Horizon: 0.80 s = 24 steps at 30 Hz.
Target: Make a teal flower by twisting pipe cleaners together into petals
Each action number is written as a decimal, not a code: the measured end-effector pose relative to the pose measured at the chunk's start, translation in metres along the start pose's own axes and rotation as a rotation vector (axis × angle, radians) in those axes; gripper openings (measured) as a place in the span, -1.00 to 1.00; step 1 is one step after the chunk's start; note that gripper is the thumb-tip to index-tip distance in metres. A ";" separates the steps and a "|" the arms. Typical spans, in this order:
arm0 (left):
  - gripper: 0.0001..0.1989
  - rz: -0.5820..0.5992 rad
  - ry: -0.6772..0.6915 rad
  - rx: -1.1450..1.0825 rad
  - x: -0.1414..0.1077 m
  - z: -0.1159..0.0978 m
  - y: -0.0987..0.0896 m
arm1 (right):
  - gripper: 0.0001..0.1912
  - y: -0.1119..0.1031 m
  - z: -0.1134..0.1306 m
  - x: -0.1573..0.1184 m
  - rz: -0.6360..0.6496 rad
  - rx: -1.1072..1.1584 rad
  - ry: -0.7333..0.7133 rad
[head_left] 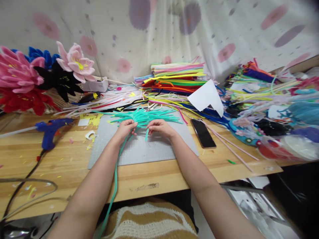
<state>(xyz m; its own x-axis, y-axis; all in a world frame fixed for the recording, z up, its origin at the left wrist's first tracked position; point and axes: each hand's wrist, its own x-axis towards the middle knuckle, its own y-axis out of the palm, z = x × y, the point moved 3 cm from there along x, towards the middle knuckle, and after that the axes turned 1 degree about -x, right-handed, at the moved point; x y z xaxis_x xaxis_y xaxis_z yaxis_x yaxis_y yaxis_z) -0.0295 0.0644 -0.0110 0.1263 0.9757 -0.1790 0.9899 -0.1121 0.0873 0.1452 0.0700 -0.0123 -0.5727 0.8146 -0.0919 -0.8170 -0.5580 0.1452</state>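
Many teal fuzzy stems (159,115) lie in a spread bundle at the back of a grey cutting mat (149,152). My left hand (127,129) is closed on a long teal stem (115,176), which hangs down over the table's front edge to my lap. Just right of it, my right hand (157,127) pinches a short teal piece (146,135) that points downward. Both hands are close together in front of the bundle, apart from each other.
A blue glue gun (51,131) with its cable lies at left, near fuzzy flowers (76,63). A black phone (203,133) sits right of the mat. Piles of coloured stems (176,78) and a white paper piece (206,96) are behind. Bagged materials (286,142) crowd the right.
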 end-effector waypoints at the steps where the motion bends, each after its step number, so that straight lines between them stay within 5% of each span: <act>1: -0.67 0.003 -0.002 -0.001 0.000 0.000 0.000 | -0.70 0.000 -0.001 0.001 -0.016 -0.005 -0.006; 24: -0.61 -0.041 0.020 -0.079 0.002 0.002 -0.001 | -0.58 0.006 -0.007 0.011 -0.217 0.028 -0.144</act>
<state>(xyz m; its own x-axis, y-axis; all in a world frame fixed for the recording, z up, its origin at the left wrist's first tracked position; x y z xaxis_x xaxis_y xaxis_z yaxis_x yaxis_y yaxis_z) -0.0297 0.0658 -0.0137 0.0833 0.9828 -0.1649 0.9858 -0.0571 0.1577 0.1337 0.0750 -0.0193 -0.3670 0.9301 0.0169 -0.9164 -0.3646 0.1651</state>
